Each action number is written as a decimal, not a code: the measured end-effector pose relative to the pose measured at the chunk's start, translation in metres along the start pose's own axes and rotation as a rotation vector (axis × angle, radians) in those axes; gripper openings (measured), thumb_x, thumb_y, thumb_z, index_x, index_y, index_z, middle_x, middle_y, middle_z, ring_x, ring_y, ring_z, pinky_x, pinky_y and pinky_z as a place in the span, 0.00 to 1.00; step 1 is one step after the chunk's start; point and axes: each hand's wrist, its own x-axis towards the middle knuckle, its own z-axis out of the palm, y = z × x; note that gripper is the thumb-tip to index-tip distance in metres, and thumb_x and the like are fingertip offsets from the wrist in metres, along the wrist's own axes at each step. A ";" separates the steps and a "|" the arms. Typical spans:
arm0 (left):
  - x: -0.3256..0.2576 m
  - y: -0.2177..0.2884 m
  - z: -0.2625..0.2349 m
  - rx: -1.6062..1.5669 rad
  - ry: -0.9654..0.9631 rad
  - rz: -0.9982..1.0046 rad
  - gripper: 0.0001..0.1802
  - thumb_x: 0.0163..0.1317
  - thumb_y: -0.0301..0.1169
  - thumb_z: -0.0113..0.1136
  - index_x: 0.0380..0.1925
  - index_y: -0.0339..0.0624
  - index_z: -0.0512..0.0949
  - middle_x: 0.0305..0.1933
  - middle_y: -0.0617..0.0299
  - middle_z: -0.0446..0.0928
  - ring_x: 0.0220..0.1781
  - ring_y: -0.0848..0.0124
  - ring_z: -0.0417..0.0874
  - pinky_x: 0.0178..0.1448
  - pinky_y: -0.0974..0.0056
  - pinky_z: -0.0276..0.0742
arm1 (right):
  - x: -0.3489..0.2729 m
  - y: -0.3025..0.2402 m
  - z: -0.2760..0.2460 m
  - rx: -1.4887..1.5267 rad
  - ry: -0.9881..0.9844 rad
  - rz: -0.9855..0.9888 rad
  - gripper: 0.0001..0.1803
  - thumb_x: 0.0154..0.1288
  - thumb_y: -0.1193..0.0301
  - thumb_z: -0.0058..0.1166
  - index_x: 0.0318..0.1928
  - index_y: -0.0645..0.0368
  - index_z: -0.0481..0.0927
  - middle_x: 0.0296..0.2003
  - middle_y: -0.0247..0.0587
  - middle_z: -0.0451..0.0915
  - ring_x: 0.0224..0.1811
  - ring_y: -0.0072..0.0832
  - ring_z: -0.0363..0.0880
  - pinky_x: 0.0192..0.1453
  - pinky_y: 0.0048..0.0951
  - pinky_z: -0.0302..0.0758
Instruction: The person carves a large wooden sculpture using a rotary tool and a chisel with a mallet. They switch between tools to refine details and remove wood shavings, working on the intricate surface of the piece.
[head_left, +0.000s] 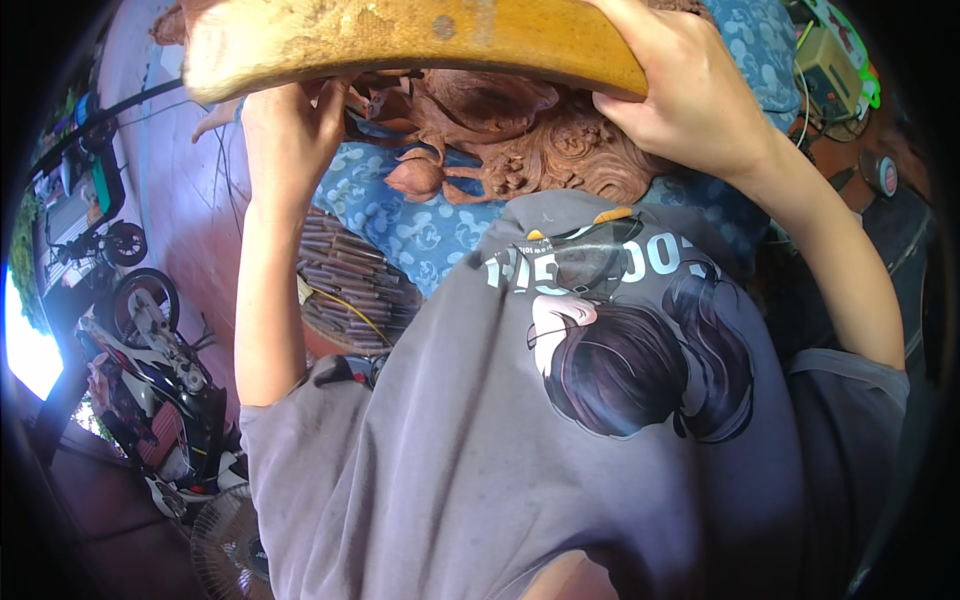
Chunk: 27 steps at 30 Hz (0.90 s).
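A thick curved slab of yellowish wood (400,40) fills the top of the view, raised close to the camera. My left hand (290,125) grips its lower left edge from below. My right hand (680,90) clasps its right end, fingers wrapped over the top. Below the slab lies a reddish-brown carved wooden piece (520,150) with rounded buds and scrolls, resting on a blue patterned cloth (410,225). My grey printed shirt (560,420) covers the lower middle of the view.
A stack of thin dark wooden sticks (350,290) lies left of the cloth. Motorbikes (160,390) stand at the left and a fan (230,550) at the lower left. A beige boxy device with cables (835,70) sits at the upper right.
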 end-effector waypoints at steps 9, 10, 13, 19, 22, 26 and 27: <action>0.000 0.005 0.005 0.137 -0.027 0.043 0.09 0.58 0.29 0.63 0.35 0.33 0.81 0.30 0.50 0.82 0.32 0.62 0.84 0.38 0.63 0.75 | -0.005 0.007 -0.012 -0.108 -0.060 -0.035 0.23 0.43 0.80 0.57 0.44 0.64 0.68 0.24 0.54 0.76 0.28 0.51 0.79 0.29 0.40 0.75; 0.000 0.004 0.006 0.188 0.004 0.089 0.10 0.58 0.29 0.62 0.35 0.33 0.81 0.30 0.50 0.82 0.31 0.61 0.84 0.38 0.62 0.75 | -0.006 0.010 -0.011 -0.059 -0.022 -0.064 0.23 0.43 0.80 0.57 0.44 0.64 0.68 0.24 0.54 0.76 0.28 0.51 0.79 0.29 0.39 0.75; -0.001 0.003 0.010 0.240 0.026 0.142 0.10 0.59 0.29 0.62 0.36 0.33 0.80 0.33 0.51 0.83 0.32 0.62 0.84 0.39 0.63 0.75 | -0.011 0.019 -0.010 0.017 0.005 -0.085 0.23 0.43 0.80 0.58 0.44 0.64 0.68 0.24 0.54 0.76 0.29 0.52 0.79 0.30 0.39 0.75; -0.001 0.008 -0.003 -0.248 0.093 0.011 0.09 0.57 0.21 0.65 0.37 0.30 0.78 0.35 0.55 0.84 0.37 0.74 0.84 0.44 0.69 0.79 | -0.011 0.015 -0.016 0.035 0.064 -0.098 0.24 0.41 0.80 0.58 0.44 0.66 0.69 0.25 0.54 0.77 0.29 0.51 0.79 0.31 0.36 0.76; 0.003 0.002 -0.011 -0.550 0.148 -0.015 0.11 0.59 0.17 0.60 0.42 0.32 0.74 0.39 0.56 0.83 0.41 0.73 0.83 0.49 0.69 0.78 | -0.005 0.022 -0.022 0.014 0.090 -0.131 0.23 0.41 0.81 0.57 0.43 0.67 0.70 0.26 0.55 0.76 0.29 0.51 0.79 0.31 0.35 0.76; 0.000 -0.018 -0.011 -0.633 0.118 -0.054 0.11 0.58 0.17 0.62 0.41 0.32 0.74 0.39 0.57 0.82 0.44 0.73 0.82 0.51 0.69 0.77 | 0.001 0.023 -0.021 -0.004 0.101 -0.169 0.23 0.40 0.80 0.57 0.42 0.67 0.70 0.26 0.55 0.76 0.30 0.51 0.79 0.32 0.35 0.76; -0.002 -0.022 -0.010 -0.632 0.107 -0.069 0.11 0.58 0.17 0.62 0.41 0.32 0.74 0.40 0.57 0.82 0.44 0.73 0.82 0.51 0.69 0.77 | 0.002 0.022 -0.021 0.018 0.082 -0.150 0.22 0.40 0.80 0.57 0.42 0.67 0.70 0.26 0.55 0.76 0.30 0.51 0.79 0.32 0.35 0.75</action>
